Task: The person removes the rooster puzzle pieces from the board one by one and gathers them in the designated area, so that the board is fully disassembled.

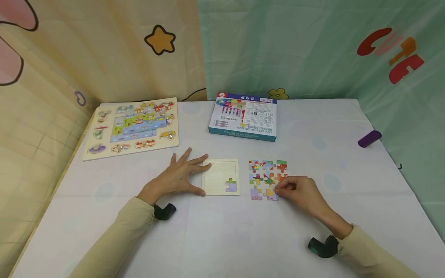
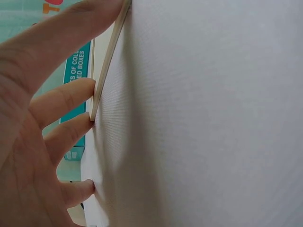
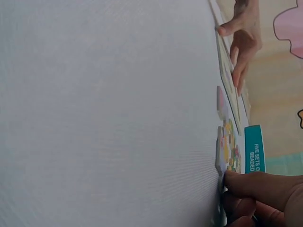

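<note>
A square wooden puzzle frame lies mid-table. One purple jigsaw piece sits in its lower right corner. My left hand is spread along the frame's left side, its thumb and some fingertips touching the rim; the left wrist view shows them against the wooden edge. To the right, loose jigsaw pieces lie in rows. The thumb and curled fingers of my right hand pinch the right edge of a yellow and purple jigsaw piece in the nearest row. My fingers partly hide the pieces on that side.
A wooden peg board with picture pieces lies at the back left, flat picture panels on it. Behind the frame is a beaded-boxes carton. A purple cylinder lies near the right table edge. Curtains hang behind the table.
</note>
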{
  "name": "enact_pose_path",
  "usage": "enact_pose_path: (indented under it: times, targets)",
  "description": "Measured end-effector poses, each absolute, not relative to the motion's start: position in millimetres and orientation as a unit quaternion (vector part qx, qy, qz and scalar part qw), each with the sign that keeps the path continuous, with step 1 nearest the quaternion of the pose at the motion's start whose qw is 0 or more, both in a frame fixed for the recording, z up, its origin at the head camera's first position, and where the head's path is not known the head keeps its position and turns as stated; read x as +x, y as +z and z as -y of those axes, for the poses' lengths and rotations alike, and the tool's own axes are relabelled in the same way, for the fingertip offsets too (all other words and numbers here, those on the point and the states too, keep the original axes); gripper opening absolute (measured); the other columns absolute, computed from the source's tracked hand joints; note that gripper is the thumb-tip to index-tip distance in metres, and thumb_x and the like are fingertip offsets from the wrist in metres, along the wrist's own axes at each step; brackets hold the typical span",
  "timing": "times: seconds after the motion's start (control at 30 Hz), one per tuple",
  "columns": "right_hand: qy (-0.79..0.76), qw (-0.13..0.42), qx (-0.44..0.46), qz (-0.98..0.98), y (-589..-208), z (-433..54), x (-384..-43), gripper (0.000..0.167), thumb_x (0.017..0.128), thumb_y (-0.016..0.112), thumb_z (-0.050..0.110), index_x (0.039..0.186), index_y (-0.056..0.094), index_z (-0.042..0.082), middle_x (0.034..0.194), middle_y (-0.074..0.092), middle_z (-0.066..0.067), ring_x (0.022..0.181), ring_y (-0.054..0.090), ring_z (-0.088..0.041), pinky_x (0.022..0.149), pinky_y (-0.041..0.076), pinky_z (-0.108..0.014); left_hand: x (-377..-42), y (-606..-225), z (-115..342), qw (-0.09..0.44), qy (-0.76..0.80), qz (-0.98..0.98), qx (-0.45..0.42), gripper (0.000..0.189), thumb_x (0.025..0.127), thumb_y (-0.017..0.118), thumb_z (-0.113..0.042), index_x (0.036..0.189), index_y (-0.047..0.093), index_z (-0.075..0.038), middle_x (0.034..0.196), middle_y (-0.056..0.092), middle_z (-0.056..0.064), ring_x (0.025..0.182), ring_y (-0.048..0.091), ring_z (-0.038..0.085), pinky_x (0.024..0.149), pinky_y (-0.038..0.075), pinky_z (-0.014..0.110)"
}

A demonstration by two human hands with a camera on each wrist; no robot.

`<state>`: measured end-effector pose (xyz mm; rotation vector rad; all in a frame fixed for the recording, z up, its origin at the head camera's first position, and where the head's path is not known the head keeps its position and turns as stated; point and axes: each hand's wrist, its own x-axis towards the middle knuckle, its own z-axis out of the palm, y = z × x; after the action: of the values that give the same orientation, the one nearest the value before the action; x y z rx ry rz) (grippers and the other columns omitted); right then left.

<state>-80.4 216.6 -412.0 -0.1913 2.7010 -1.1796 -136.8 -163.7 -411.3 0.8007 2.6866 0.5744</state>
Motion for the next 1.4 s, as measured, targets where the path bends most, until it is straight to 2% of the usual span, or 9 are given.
enact_pose_path:
  times: [0.43,0.8,1.07,1.33,1.4]
  targets:
    - [-0.386,0.082,-0.081,-0.915,-412,-218,-84,0.007,0.082,0.078,0.007,0.084,0.077,0.014,0.084,0.072,0.004,0.072,0.063,-0.01,0.064,0.047,-0.021,-138,-409,163,0.139,0.199,-0.929,0.279,0.091,0.065,0.084,-0.058,0.143,0.052,-0.026,0.159,0.03,-0.005,0.147,0.0,0.046,0.103,-0.001,0.078]
    - [-0.402,0.092,-0.08,-0.907,-406,-213,-85,0.004,0.084,0.078,0.014,0.087,0.076,0.013,0.082,0.071,0.005,0.071,0.063,-0.011,0.062,0.048,-0.021,-137,-408,163,0.141,0.203,-0.928,0.279,0.09,0.065,0.085,-0.056,0.143,0.053,-0.025,0.159,0.03,-0.004,0.147,0.0,0.046,0.103,-0.001,0.079]
    - [-0.418,0.105,-0.111,-0.895,-407,-184,-93,0.008,0.083,0.078,0.01,0.09,0.077,0.012,0.084,0.07,0.003,0.07,0.061,-0.012,0.06,0.049,-0.024,-138,-410,164,0.146,0.2,-0.929,0.275,0.091,0.065,0.085,-0.058,0.143,0.052,-0.026,0.159,0.03,-0.005,0.147,-0.001,0.045,0.103,-0.002,0.078]
    - [-0.424,0.101,-0.159,-0.886,-412,-144,-103,0.019,0.083,0.077,0.007,0.101,0.078,0.007,0.08,0.066,0.004,0.068,0.056,-0.011,0.058,0.047,-0.023,-138,-410,163,0.152,0.206,-0.928,0.272,0.091,0.065,0.085,-0.057,0.144,0.052,-0.026,0.159,0.03,-0.004,0.148,-0.003,0.044,0.104,-0.003,0.077]
    - [-0.427,0.102,-0.171,-0.882,-412,-135,-105,0.02,0.083,0.076,0.006,0.103,0.077,0.006,0.079,0.065,0.004,0.062,0.055,-0.011,0.053,0.047,-0.023,-138,-410,163,0.152,0.206,-0.928,0.272,0.091,0.065,0.085,-0.057,0.143,0.052,-0.026,0.159,0.03,-0.004,0.148,-0.002,0.044,0.104,-0.003,0.077]
